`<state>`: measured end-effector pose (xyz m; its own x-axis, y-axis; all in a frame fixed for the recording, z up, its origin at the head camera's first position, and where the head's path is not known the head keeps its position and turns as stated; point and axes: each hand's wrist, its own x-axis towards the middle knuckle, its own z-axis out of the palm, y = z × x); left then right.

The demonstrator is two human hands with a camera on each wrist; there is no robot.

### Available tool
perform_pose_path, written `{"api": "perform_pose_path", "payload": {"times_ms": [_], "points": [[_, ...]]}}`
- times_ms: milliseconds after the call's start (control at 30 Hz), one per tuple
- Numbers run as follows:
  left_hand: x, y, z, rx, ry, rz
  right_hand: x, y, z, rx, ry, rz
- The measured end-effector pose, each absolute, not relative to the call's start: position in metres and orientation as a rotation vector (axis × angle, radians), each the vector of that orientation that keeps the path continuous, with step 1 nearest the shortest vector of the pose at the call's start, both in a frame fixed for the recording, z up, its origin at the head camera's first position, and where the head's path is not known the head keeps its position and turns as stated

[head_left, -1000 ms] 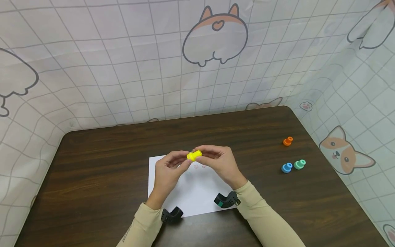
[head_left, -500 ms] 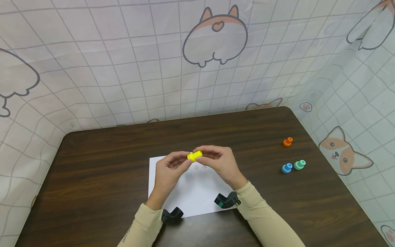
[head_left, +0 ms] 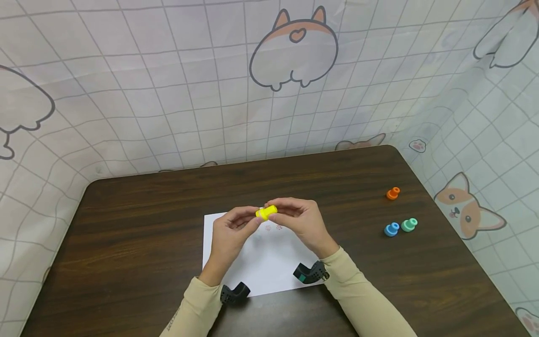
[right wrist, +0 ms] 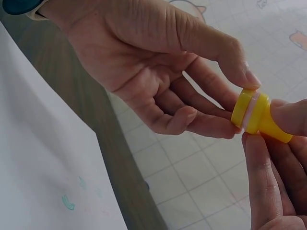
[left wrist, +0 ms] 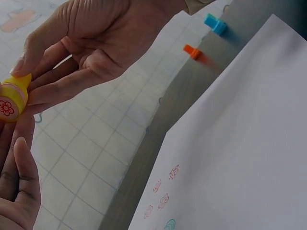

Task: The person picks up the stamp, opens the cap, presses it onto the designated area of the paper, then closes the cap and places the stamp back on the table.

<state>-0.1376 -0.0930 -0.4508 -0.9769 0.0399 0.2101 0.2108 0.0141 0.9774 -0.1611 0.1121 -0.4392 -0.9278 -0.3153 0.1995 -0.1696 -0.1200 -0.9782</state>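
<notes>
Both hands hold a small yellow stamp point(head_left: 267, 213) sideways above a white sheet of paper point(head_left: 269, 267). My left hand point(head_left: 226, 238) pinches its wide capped end point(right wrist: 242, 106) between thumb and fingers. At the narrow handle, my right hand point(head_left: 306, 224) has its thumb and fingertips. Between cap and body a pale pink band point(right wrist: 251, 114) shows in the right wrist view. The left wrist view reveals a red flower picture point(left wrist: 6, 109) on the wide end. Small red marks point(head_left: 268, 228) are printed near the paper's far edge, and a green mark point(left wrist: 170, 224) appears beside them.
On the right of the dark wooden table point(head_left: 139, 234) stand an orange stamp point(head_left: 393, 193), a blue stamp point(head_left: 391, 229) and a mint green stamp point(head_left: 409, 225). A patterned cloth wall point(head_left: 189, 93) rises behind the table. Each wrist carries a black camera mount point(head_left: 235, 293).
The right hand and the stamp have shifted very slightly right. A thin pale band now shows between the cap and the body. The hands keep the same grip.
</notes>
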Motion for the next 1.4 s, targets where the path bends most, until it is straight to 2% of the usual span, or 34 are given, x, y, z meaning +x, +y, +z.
{"api": "perform_pose_path", "payload": {"times_ms": [700, 1067, 1400], "points": [[-0.133, -0.094, -0.454, -0.259, -2.150, -2.061, -0.157, 0.121, -0.443, -0.567, 2.075, -2.187], [-0.135, -0.098, -0.452, -0.167, -2.133, -2.073, -0.157, 0.129, -0.435, -0.530, 2.215, -2.129], [-0.140, -0.105, -0.455, -0.108, -2.085, -2.103, -0.158, 0.138, -0.444, -0.476, 2.301, -2.072]]}}
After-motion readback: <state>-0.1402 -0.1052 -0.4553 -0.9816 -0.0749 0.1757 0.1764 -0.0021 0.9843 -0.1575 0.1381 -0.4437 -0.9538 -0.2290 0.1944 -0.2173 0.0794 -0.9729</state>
